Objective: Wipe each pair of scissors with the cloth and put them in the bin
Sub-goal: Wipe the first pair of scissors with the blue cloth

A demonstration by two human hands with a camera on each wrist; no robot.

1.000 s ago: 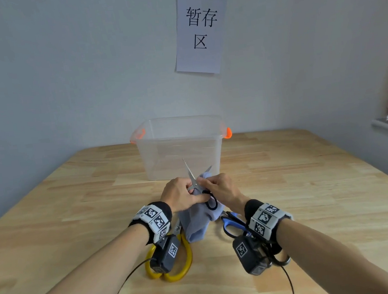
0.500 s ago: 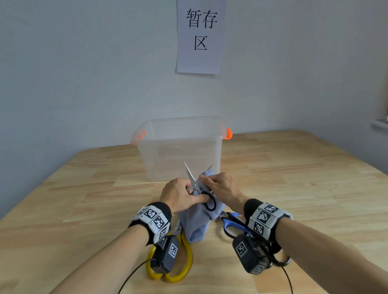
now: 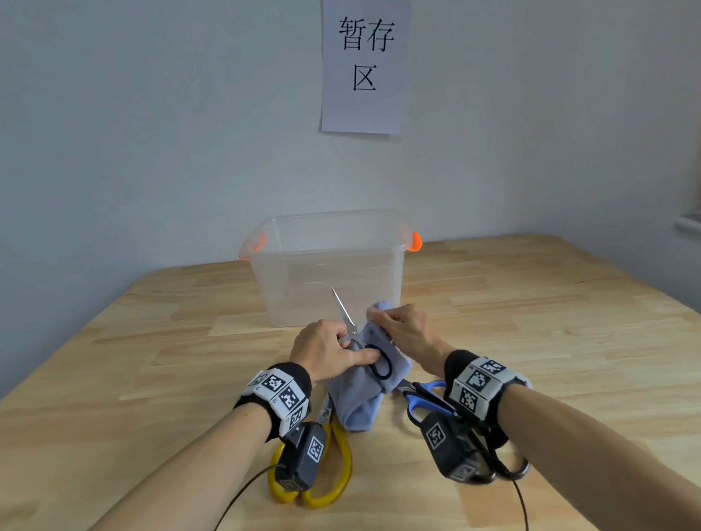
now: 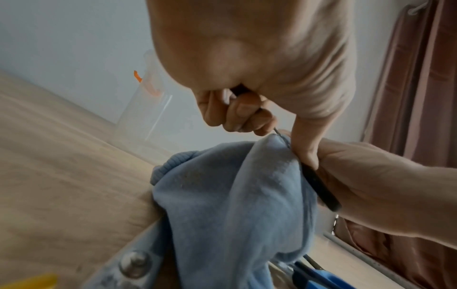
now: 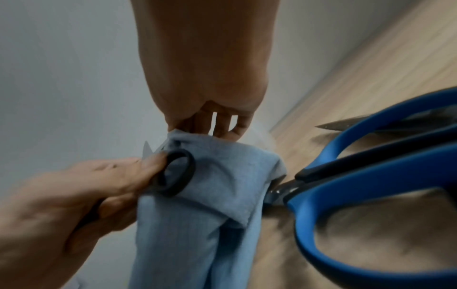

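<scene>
Left hand (image 3: 327, 352) curled round the black-handled scissors (image 3: 359, 342), thumb laid across one black loop, one bare blade pointing up and away from the knuckles toward the clear bin (image 3: 327, 267). Right hand (image 3: 407, 332) just beside the left, fingers pinched on the top fold of the blue cloth (image 3: 364, 393), other blade apparently wrapped in that fold, hidden. Rest of the cloth hanging down below both hands to the wooden worktop (image 3: 137, 395). In the right wrist view, black loop (image 5: 176, 173) pressed against the cloth (image 5: 197, 215), blade tip (image 5: 147, 150) just showing beside the left thumb. Blue-handled scissors (image 3: 423, 398) flat on the worktop under the right wrist, blades tucked beneath the cloth's edge; close and large in the right wrist view (image 5: 371, 176). Yellow-handled scissors (image 3: 319, 480) flat on the worktop below the left wrist, partly behind the wrist camera. Bin upright beyond both hands, orange clips on its rim, near the wall. Paper sign (image 3: 364, 62) on the wall above the bin
</scene>
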